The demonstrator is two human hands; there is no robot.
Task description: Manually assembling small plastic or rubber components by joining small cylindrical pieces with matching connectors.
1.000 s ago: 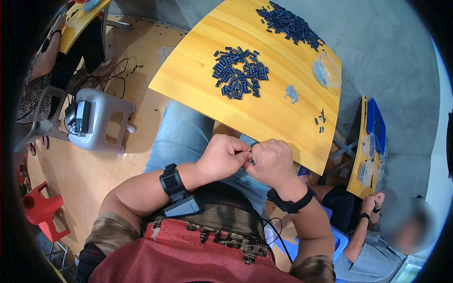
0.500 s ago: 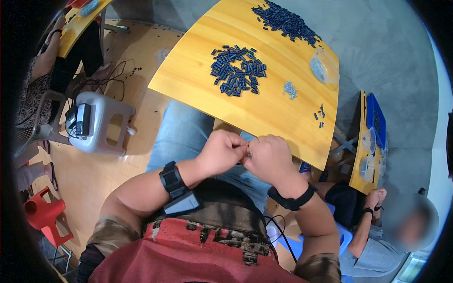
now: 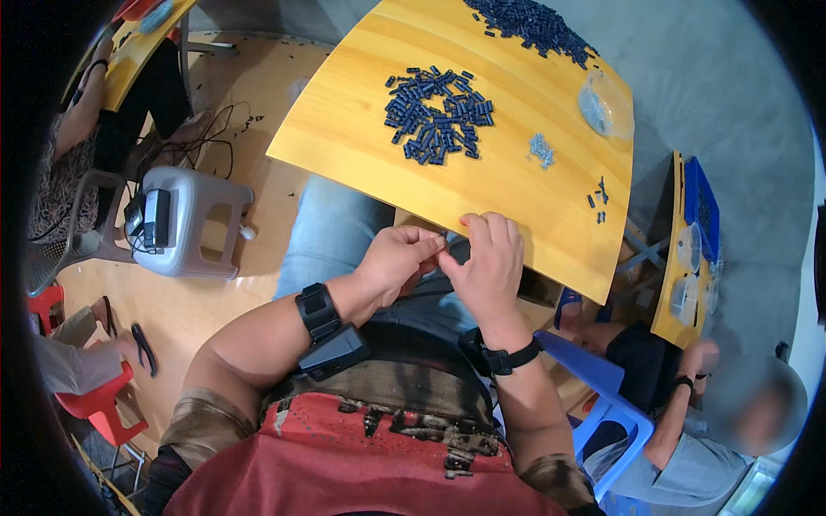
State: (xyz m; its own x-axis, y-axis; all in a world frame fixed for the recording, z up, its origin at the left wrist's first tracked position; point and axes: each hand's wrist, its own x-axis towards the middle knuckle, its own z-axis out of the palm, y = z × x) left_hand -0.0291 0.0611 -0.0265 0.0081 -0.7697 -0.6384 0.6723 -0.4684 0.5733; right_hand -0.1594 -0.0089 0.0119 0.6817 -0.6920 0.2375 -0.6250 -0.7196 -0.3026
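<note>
My left hand [image 3: 401,261] pinches a small dark piece [image 3: 443,234] between thumb and fingertips, just off the near table edge. Most of that piece is hidden by the fingers. My right hand [image 3: 487,268] is beside it, its fingers stretched toward the table edge and its thumb near the left fingertips. On the yellow table [image 3: 344,129] lies a ring-shaped heap of short black cylindrical parts [image 3: 430,142]. To its right are a little pile of small silvery pieces [image 3: 541,150] and several loose dark pieces [image 3: 600,202].
A larger black heap [image 3: 538,33] covers the far table edge, near a clear bowl [image 3: 607,107] of silvery pieces. A grey stool [image 3: 189,215] with black devices stands left, a red stool [image 3: 107,400] lower left. Another person [image 3: 680,456] sits at right by a blue chair [image 3: 615,404].
My right hand's fingers have unfolded from their curl against the left hand and now reach toward the table edge. The left hand keeps its pinch. At lower left, a person's leg and the red stool have shifted.
</note>
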